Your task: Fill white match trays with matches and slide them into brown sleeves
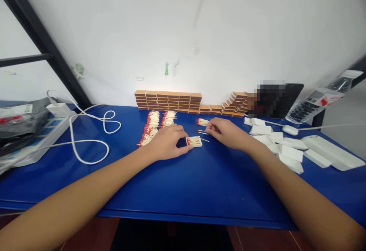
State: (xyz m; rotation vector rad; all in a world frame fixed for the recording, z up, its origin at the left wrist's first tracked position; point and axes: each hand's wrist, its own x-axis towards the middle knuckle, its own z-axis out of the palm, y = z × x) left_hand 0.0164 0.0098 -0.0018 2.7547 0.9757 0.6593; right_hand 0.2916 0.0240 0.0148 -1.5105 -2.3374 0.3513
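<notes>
"So, what's on the blue worktop (171, 190) by the white wall (114, 34)?"
"A tray (197, 146) of matches (194, 141), in the left hand's (168, 141) grip. The right hand (227, 132) pinches one match (203, 132), end hidden. The black thing (293, 96) is partly blurred."

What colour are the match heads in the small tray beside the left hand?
Red; the match heads show best in the head view.

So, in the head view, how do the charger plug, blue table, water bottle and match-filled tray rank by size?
Largest to smallest, as they look:
1. Blue table
2. Water bottle
3. Charger plug
4. Match-filled tray
</notes>
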